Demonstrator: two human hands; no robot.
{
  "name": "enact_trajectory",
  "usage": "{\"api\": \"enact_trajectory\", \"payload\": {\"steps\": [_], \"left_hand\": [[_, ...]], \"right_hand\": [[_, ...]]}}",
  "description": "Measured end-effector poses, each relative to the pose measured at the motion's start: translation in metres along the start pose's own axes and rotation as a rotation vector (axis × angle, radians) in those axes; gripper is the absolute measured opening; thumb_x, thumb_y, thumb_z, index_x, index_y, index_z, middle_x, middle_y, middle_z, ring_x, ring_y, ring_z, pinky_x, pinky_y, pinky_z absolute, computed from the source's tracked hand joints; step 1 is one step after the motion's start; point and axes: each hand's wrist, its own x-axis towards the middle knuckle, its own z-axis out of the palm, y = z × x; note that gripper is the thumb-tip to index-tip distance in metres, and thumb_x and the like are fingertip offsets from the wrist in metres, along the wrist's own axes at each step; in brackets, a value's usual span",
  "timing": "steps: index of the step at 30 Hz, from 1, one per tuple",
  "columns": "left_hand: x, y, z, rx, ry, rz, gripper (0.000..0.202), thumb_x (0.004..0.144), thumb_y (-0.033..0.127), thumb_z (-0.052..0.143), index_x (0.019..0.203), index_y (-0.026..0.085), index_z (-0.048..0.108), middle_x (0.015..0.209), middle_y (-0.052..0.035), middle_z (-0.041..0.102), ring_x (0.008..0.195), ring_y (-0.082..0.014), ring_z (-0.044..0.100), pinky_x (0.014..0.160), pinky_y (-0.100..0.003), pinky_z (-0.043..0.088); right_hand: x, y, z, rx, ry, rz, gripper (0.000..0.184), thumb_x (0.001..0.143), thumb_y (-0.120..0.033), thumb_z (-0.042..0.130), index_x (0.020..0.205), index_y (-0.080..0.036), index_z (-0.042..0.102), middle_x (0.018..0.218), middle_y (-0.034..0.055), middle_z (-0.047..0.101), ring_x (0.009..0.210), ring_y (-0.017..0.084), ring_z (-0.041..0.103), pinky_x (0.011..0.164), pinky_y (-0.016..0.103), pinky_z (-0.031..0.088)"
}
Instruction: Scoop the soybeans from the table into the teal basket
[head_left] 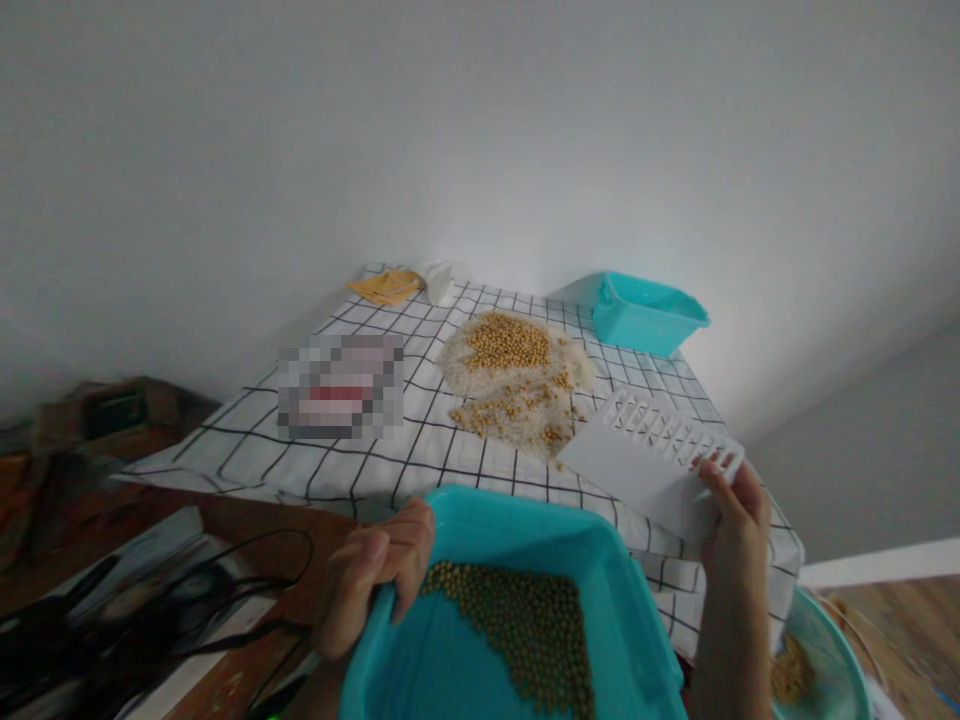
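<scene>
My left hand grips the left rim of a teal plastic bin at the table's near edge. Round dried beans, seemingly soybeans, lie across part of its floor. On the right, my right hand pinches the slotted end of a flat white plastic board. That board rests at a slant over the cloth, its far-left corner close to a spread pile of rice-like pale grain. Yellow soybeans sit on top of the pile and are scattered along its near side.
A second teal bin stands at the back right of the checked tablecloth. Yellow cloth and a white crumpled item lie at the back left. Below right is a clear tub; dark cables lie lower left.
</scene>
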Motion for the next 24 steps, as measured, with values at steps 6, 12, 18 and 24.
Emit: {"api": "enact_trajectory", "payload": {"steps": [6,12,18,24], "left_hand": [[-0.0005,0.0013,-0.0004,0.025,-0.006,-0.033,0.064,0.107,0.032,0.022,0.047,0.018,0.04,0.04,0.0015,0.045,0.041,-0.015,0.043,0.061,-0.039,0.038],[-0.0008,-0.0012,-0.0021,0.003,-0.026,-0.003,0.063,0.107,0.03,0.021,0.047,0.018,0.04,0.042,0.0007,0.045,0.043,-0.0152,0.043,0.06,-0.038,0.038],[-0.0025,-0.0041,-0.0045,0.011,-0.015,-0.001,0.062,0.106,0.031,0.021,0.048,0.019,0.04,0.04,0.0013,0.042,0.042,-0.0163,0.041,0.064,-0.041,0.039],[-0.0035,-0.008,-0.0016,-0.017,0.021,-0.004,0.064,0.105,0.028,0.02,0.045,0.019,0.04,0.039,0.0011,0.041,0.04,-0.0161,0.037,0.056,-0.039,0.035]], "right_hand": [[0.0009,0.0001,0.0009,-0.013,-0.002,-0.008,0.023,0.071,-0.039,0.078,0.076,-0.019,0.067,0.077,-0.0008,0.063,0.07,0.015,0.053,0.065,0.027,0.036],[0.0003,-0.0025,0.0023,-0.012,-0.056,-0.002,0.023,0.072,-0.038,0.077,0.074,-0.02,0.064,0.073,-0.0022,0.06,0.068,0.015,0.05,0.066,0.027,0.035],[-0.003,-0.0036,0.0024,0.014,-0.111,-0.025,0.021,0.075,-0.038,0.076,0.075,-0.02,0.065,0.073,-0.0015,0.061,0.069,0.016,0.052,0.067,0.029,0.037],[-0.0032,-0.001,-0.0007,0.001,-0.167,-0.024,0.021,0.075,-0.04,0.077,0.076,-0.021,0.067,0.075,0.0,0.065,0.07,0.018,0.055,0.068,0.03,0.039]]}}
